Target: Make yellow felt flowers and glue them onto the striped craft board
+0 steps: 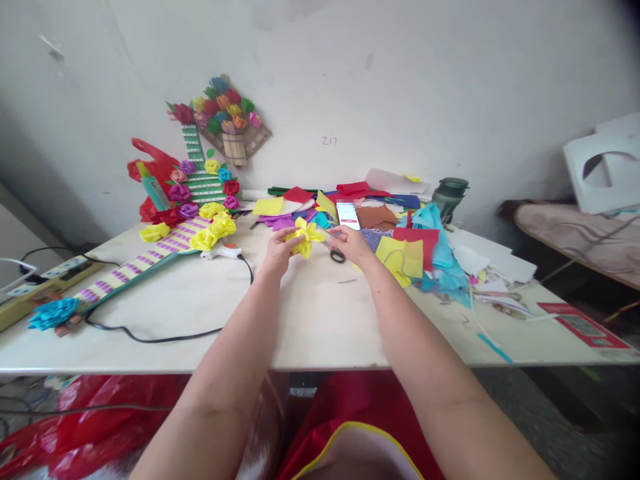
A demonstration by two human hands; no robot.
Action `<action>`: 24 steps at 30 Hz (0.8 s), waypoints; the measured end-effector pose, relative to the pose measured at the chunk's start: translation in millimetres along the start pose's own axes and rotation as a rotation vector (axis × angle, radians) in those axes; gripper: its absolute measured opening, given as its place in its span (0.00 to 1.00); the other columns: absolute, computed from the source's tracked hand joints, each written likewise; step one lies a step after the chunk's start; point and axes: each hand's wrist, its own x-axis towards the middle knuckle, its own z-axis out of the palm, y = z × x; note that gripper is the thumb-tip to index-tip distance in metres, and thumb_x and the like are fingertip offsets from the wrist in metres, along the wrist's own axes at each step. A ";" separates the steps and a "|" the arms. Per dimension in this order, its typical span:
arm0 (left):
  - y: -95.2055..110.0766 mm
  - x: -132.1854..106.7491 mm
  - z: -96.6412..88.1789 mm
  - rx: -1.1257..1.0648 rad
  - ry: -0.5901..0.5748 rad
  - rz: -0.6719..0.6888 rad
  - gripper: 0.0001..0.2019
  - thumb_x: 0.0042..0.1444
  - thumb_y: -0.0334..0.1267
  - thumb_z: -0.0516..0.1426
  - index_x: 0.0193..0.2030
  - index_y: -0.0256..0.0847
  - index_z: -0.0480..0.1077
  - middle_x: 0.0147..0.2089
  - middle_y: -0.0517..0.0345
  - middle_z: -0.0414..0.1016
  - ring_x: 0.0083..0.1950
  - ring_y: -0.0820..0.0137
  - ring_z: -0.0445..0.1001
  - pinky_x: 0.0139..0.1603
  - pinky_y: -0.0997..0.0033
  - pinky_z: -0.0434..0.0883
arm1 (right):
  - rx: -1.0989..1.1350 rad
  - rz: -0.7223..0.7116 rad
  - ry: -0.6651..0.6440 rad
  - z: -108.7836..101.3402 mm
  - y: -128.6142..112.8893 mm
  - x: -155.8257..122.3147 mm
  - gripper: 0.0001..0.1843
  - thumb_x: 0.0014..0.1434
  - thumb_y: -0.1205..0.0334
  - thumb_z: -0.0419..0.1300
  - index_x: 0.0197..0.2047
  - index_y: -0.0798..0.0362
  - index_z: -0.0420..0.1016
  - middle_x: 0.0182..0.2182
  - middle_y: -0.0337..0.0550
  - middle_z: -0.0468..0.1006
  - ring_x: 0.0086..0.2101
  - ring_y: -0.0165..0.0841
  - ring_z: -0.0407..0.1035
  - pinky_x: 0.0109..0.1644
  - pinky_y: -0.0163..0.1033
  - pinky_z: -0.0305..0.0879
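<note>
Yellow flower (307,237) between both hands (278,251)

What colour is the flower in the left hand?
The flower is yellow, seen best in the head view.

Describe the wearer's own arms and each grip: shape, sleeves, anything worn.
The left arm and right arm are bare, with no sleeves showing. The left grip and right grip are ungloved human hands. No watch or bracelet shows; rings are too small to tell.
</note>
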 end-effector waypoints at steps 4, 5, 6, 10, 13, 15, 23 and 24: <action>-2.1 -0.8 5.2 -0.020 -0.002 -0.008 0.21 0.32 0.38 0.65 0.37 0.38 0.70 0.31 0.59 0.71 0.28 0.73 0.70 0.28 0.73 0.66 | 0.076 0.054 -0.024 5.9 -3.9 -1.3 0.18 0.48 0.54 0.58 0.41 0.53 0.69 0.24 0.40 0.77 0.26 0.30 0.70 0.31 0.34 0.63; -2.4 -1.3 6.6 -0.024 -0.006 -0.010 0.21 0.32 0.38 0.65 0.37 0.38 0.70 0.31 0.59 0.71 0.28 0.73 0.70 0.28 0.73 0.66 | 0.107 0.068 -0.023 7.2 -5.3 -1.5 0.17 0.48 0.56 0.59 0.40 0.54 0.69 0.24 0.41 0.77 0.27 0.30 0.71 0.32 0.35 0.63; -2.7 -1.9 8.0 -0.027 -0.011 -0.014 0.21 0.32 0.37 0.65 0.37 0.38 0.70 0.31 0.59 0.71 0.28 0.73 0.70 0.28 0.73 0.66 | 0.149 0.077 -0.016 8.4 -6.6 -1.4 0.15 0.47 0.57 0.59 0.39 0.55 0.69 0.24 0.41 0.77 0.28 0.30 0.71 0.34 0.35 0.64; -1.7 -4.7 12.1 -0.044 -0.050 -0.035 0.22 0.31 0.37 0.65 0.38 0.38 0.69 0.32 0.59 0.71 0.29 0.73 0.71 0.29 0.73 0.67 | 0.268 0.077 0.050 9.9 -8.7 0.4 0.09 0.46 0.60 0.59 0.31 0.56 0.71 0.27 0.42 0.77 0.30 0.31 0.72 0.37 0.37 0.65; 1.1 -5.7 12.7 -0.033 -0.078 -0.069 0.22 0.34 0.41 0.64 0.39 0.40 0.69 0.32 0.60 0.71 0.28 0.73 0.71 0.28 0.73 0.67 | 0.267 0.061 0.088 8.2 -6.7 2.5 0.09 0.45 0.60 0.59 0.29 0.56 0.72 0.26 0.41 0.77 0.30 0.31 0.71 0.36 0.37 0.66; 2.7 -5.5 12.1 -0.025 -0.089 -0.093 0.21 0.37 0.45 0.62 0.40 0.40 0.69 0.31 0.60 0.71 0.27 0.74 0.70 0.26 0.74 0.67 | 0.257 0.043 0.096 6.9 -4.4 3.9 0.09 0.44 0.61 0.59 0.29 0.56 0.73 0.26 0.41 0.77 0.29 0.31 0.70 0.35 0.37 0.65; 2.1 -4.3 7.3 0.109 -0.091 -0.082 0.23 0.39 0.42 0.60 0.45 0.41 0.69 0.31 0.57 0.72 0.30 0.71 0.71 0.27 0.72 0.68 | 0.135 -0.018 0.131 3.8 5.0 7.2 0.09 0.45 0.61 0.56 0.29 0.56 0.72 0.24 0.37 0.75 0.27 0.29 0.66 0.33 0.34 0.61; 2.0 -4.1 6.9 0.128 -0.090 -0.088 0.23 0.39 0.42 0.59 0.45 0.41 0.69 0.30 0.58 0.71 0.29 0.71 0.71 0.27 0.72 0.68 | 0.121 -0.025 0.140 3.4 5.4 7.5 0.09 0.45 0.60 0.56 0.29 0.56 0.72 0.24 0.37 0.74 0.27 0.29 0.66 0.33 0.34 0.61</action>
